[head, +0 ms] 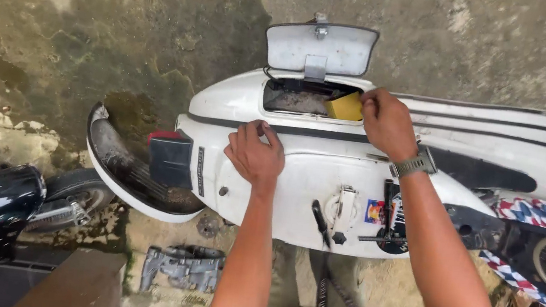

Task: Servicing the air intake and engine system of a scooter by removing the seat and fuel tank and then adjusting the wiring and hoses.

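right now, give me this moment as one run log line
left hand resting on white scooter body | right hand holding yellow sponge at open compartment | hatch lid up

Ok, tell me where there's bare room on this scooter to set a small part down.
The white side panel is bare between the left hand and the latch. The ribbed white strip right of the right hand is also free. Crowded: the open compartment, where that hand's fingers hold a yellow sponge.

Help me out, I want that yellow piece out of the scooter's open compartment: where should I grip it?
Grip the yellow piece by its upper right corner, from above, where the right hand already pinches it. Its lower part sits inside the compartment, so only that end is exposed.
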